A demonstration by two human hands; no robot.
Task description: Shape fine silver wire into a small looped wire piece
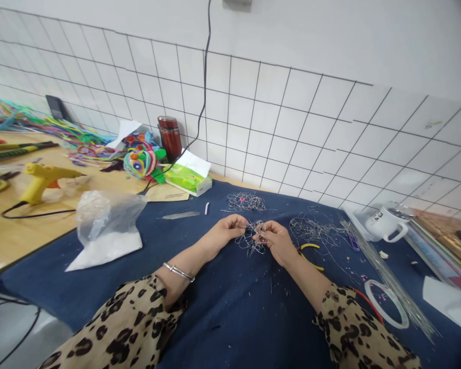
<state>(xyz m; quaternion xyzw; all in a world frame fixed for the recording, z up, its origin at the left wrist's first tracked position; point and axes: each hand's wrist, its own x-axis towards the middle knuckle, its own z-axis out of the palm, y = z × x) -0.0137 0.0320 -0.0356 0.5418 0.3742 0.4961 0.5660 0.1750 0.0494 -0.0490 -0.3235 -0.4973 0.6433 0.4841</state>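
Between my two hands is a small tangle of thin silver wire (pixel 252 243), held just above the dark blue cloth (pixel 230 318). My left hand (pixel 230 228) pinches its left side with thumb and forefinger. On the right side, the fingers of my right hand (pixel 274 238) are closed on the same wire. Behind my hands lies another wire tangle (pixel 246 202) with a bit of pink in it. A looser wire heap (pixel 315 228) spreads to the right of my right hand. Yellow-handled pliers (pixel 311 256) lie beside my right wrist, partly hidden by it.
At left are a plastic bag of white material (pixel 109 246), a yellow glue gun (pixel 42 179), a tissue pack (pixel 190 179), a red flask (pixel 169 138) and a colourful figure (pixel 140 163). At right are long straight wires (pixel 392 279), a white ring (pixel 386 303) and a white mug (pixel 386 223).
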